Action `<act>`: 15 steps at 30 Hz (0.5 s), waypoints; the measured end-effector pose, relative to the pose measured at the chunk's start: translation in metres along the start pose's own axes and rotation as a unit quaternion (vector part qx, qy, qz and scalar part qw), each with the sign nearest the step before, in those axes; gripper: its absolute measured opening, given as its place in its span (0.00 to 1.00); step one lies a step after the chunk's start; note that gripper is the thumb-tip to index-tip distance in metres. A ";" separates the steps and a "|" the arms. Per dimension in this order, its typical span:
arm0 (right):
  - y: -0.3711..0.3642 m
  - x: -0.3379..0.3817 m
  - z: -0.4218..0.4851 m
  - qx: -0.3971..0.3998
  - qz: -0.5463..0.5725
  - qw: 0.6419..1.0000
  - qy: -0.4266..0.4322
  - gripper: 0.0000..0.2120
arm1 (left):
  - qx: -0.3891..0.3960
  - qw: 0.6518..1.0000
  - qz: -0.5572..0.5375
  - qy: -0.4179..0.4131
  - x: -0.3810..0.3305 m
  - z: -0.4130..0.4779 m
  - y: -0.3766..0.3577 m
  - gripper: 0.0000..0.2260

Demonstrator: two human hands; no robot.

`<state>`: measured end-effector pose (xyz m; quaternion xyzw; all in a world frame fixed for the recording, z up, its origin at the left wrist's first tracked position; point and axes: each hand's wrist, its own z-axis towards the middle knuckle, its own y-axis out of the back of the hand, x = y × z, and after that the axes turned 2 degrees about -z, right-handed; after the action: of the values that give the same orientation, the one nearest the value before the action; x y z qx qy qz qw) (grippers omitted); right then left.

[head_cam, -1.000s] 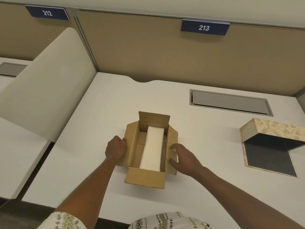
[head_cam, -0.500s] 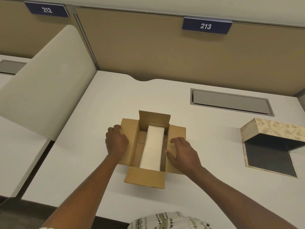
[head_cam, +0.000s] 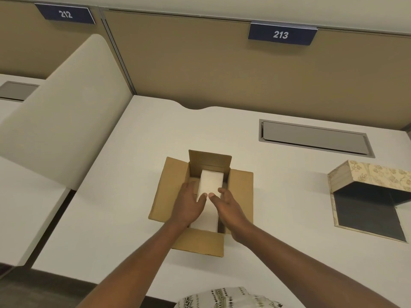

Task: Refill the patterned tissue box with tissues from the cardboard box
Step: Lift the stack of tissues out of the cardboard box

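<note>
An open cardboard box (head_cam: 171,185) sits on the white desk (head_cam: 124,196) straight ahead, all flaps folded out. Inside it lies a white tissue stack (head_cam: 211,180), lengthways. My left hand (head_cam: 189,206) and my right hand (head_cam: 230,208) both reach into the box and clasp the stack from either side, thumbs resting on its top and fingers going down its sides. The near half of the stack is hidden by my hands. The patterned tissue box (head_cam: 378,175) stands open at the right, its dark inside showing and nothing visible in it.
A grey cable hatch (head_cam: 311,138) is set into the desk behind the patterned box. A tan partition wall with sign 213 (head_cam: 281,34) closes the back. A curved cream divider (head_cam: 62,121) rises along the desk's left edge.
Both hands have left the side flaps, which now lie flat, and have moved inward into the box onto the tissue stack.
</note>
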<state>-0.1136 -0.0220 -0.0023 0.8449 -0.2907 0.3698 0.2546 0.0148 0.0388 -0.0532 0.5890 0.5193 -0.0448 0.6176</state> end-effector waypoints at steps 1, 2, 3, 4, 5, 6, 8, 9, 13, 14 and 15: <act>-0.002 0.001 0.002 0.010 0.025 0.999 -0.027 0.32 | 0.029 0.998 -0.018 0.044 -0.002 0.002 -0.004 0.25; -0.005 0.002 0.005 0.019 0.048 0.997 -0.050 0.33 | 0.054 0.995 -0.021 0.079 -0.003 0.004 -0.008 0.26; -0.007 0.003 0.007 0.027 0.066 0.995 -0.073 0.34 | 0.074 0.991 -0.023 0.113 -0.004 0.007 -0.012 0.28; -0.009 0.004 0.010 0.031 0.080 0.992 -0.093 0.35 | 0.091 0.984 -0.028 0.149 -0.005 0.010 -0.015 0.29; -0.011 0.003 0.014 0.030 0.088 0.990 -0.110 0.36 | 0.104 0.976 -0.034 0.186 -0.005 0.012 -0.017 0.30; -0.014 0.002 0.017 0.027 0.093 0.988 -0.122 0.36 | 0.111 0.969 -0.038 0.217 -0.005 0.014 -0.019 0.30; -0.019 0.001 0.026 0.015 0.103 0.985 -0.135 0.37 | 0.118 0.958 -0.034 0.258 -0.002 0.017 -0.026 0.31; -0.021 0.000 0.029 0.010 0.107 0.984 -0.141 0.37 | 0.119 0.956 -0.029 0.267 -0.001 0.018 -0.029 0.31; -0.032 -0.009 0.046 -0.005 0.091 0.980 -0.177 0.37 | 0.128 0.951 -0.005 0.282 0.008 0.021 -0.043 0.28; -0.035 -0.012 0.049 -0.004 0.085 0.979 -0.187 0.39 | 0.135 0.949 0.003 0.285 0.010 0.022 -0.047 0.27; -0.038 -0.016 0.052 -0.004 0.084 0.977 -0.195 0.40 | 0.140 0.947 0.008 0.290 0.011 0.022 -0.048 0.26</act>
<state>-0.0719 -0.0240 -0.0545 0.8726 -0.4058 0.2165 0.1642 0.0004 0.0136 -0.0988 0.6613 0.6595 0.0608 0.3522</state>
